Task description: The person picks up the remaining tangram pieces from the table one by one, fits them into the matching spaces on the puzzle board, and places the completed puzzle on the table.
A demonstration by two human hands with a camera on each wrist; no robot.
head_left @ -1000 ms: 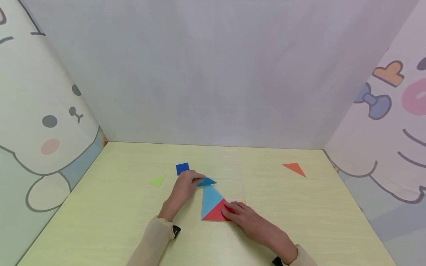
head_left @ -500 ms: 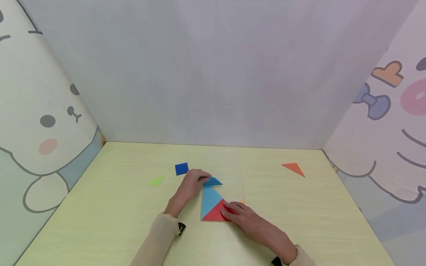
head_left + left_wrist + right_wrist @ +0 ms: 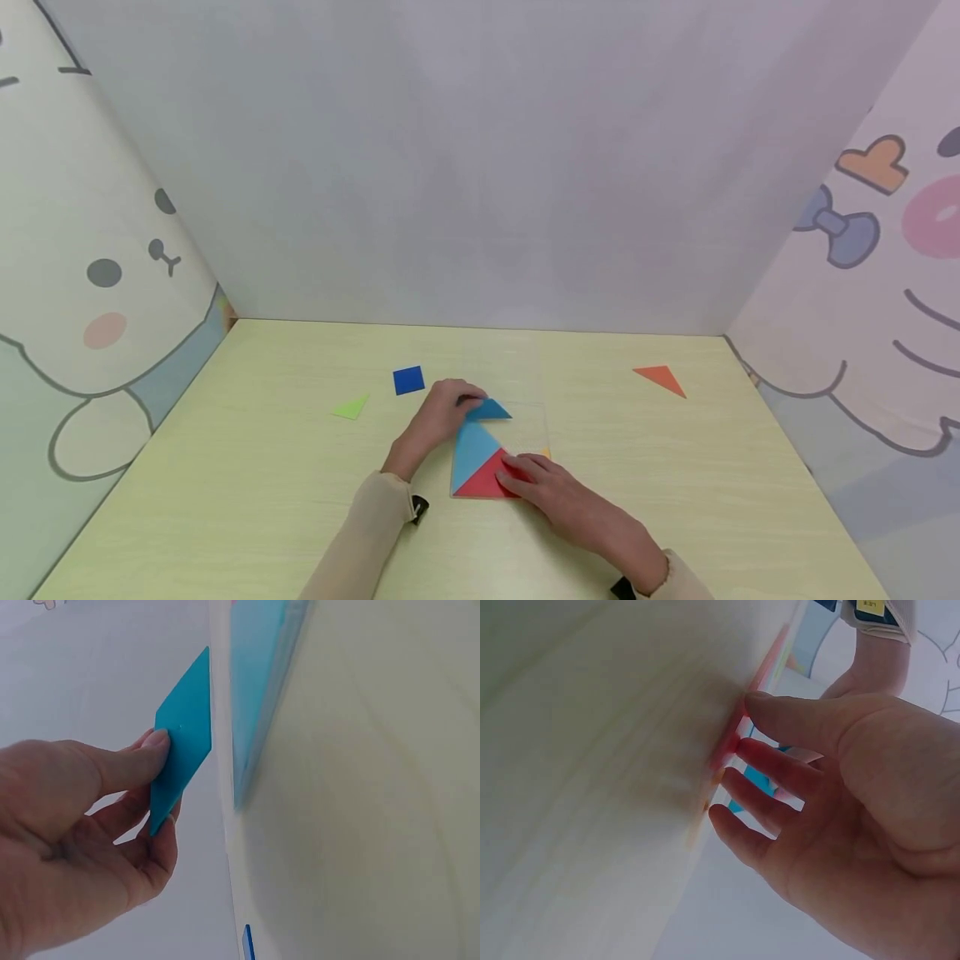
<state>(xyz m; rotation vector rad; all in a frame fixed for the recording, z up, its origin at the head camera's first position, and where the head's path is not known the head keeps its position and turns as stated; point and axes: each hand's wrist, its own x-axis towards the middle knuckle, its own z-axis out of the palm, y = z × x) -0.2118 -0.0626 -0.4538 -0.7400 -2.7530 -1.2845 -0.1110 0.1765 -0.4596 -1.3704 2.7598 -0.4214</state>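
My left hand (image 3: 441, 410) pinches a teal parallelogram tangram piece (image 3: 182, 742) between thumb and fingers, holding it raised above the table. Below it lies a clear tray (image 3: 528, 425), with a light blue triangle (image 3: 472, 454) at its left and a red triangle (image 3: 480, 479) along its near edge. My right hand (image 3: 562, 500) rests its fingertips on the red triangle and the tray's near right part. In the right wrist view those fingers (image 3: 772, 769) are spread and loosely bent. A small yellow-orange piece (image 3: 546, 452) shows beyond the right hand, mostly hidden.
A dark blue square (image 3: 408, 380) and a lime green triangle (image 3: 351, 407) lie left of the tray. An orange triangle (image 3: 662, 379) lies at the right rear. A pale wall stands behind the table, and cartoon-printed panels flank it.
My left hand has moved right with the teal parallelogram, carrying it from the tray's left edge further over the tray. My right hand stays in place on the red triangle.
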